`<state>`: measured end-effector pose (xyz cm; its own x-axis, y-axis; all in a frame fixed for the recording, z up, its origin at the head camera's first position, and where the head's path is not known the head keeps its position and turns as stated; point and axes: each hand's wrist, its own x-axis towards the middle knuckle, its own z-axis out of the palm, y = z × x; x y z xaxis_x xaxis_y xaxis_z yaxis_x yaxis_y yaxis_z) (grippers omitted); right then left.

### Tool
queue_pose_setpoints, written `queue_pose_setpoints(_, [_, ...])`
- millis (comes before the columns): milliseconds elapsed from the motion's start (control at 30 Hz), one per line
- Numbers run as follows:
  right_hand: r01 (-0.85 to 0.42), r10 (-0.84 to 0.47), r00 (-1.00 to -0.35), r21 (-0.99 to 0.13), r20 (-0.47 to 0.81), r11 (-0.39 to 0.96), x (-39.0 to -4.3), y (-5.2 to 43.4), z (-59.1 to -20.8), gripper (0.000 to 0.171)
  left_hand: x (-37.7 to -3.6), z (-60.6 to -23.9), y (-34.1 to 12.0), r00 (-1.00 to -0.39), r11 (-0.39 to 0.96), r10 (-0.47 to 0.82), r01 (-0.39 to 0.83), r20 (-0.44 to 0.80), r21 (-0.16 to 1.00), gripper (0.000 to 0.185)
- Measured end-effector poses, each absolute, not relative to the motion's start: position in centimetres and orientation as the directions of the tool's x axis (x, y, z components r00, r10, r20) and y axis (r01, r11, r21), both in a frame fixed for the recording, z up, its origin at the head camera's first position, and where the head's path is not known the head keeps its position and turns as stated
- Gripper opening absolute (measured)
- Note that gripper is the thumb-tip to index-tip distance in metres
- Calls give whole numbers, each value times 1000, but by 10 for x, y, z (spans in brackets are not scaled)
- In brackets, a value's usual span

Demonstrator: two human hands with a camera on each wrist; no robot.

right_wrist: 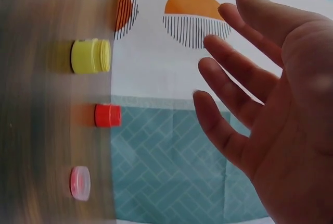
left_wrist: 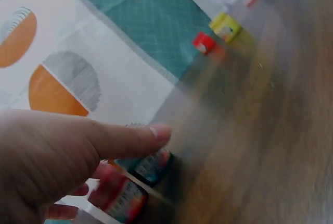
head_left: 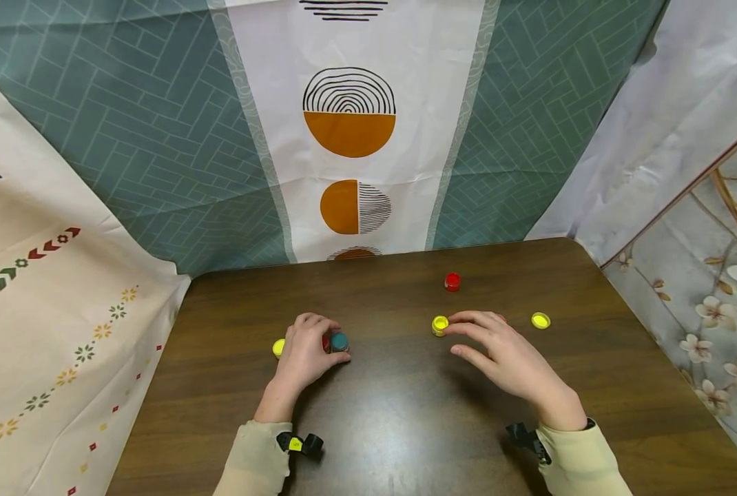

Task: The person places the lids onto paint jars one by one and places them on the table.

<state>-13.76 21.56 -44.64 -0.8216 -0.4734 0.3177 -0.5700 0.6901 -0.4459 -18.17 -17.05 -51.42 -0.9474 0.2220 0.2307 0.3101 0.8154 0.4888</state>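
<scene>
The left hand (head_left: pixel 304 349) is curved about a teal jar (head_left: pixel 339 342) and a red jar (left_wrist: pixel 118 194), which stand side by side on the left of the table (head_left: pixel 381 427); whether its fingers grip either one, I cannot tell. A yellow piece (head_left: pixel 278 348) shows partly behind that hand. The right hand (head_left: pixel 499 350) is loose and holds nothing, its fingers spread near a yellow jar (head_left: pixel 439 326). A small red pot (head_left: pixel 452 282) stands beyond, and a yellow lid (head_left: pixel 540 320) lies farther right.
</scene>
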Motion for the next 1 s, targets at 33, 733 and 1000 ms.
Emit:
queue_pose_setpoints(33, [-558,-448,-829,-442,335,702,-137,218,-446,30,-181,-513,-169,-944,805,224,319,241,501,59])
queue_pose_setpoints(733, [-61,247,-894,-648,373,759,-137,292,-456,26,-187,-537,6,-993,520,77,118,92,846,67])
queue_pose_setpoints(1000, [-53,298,-867,-668,399,742,-143,292,-460,25,-195,-541,32,-992,682,-18,78,123,727,59])
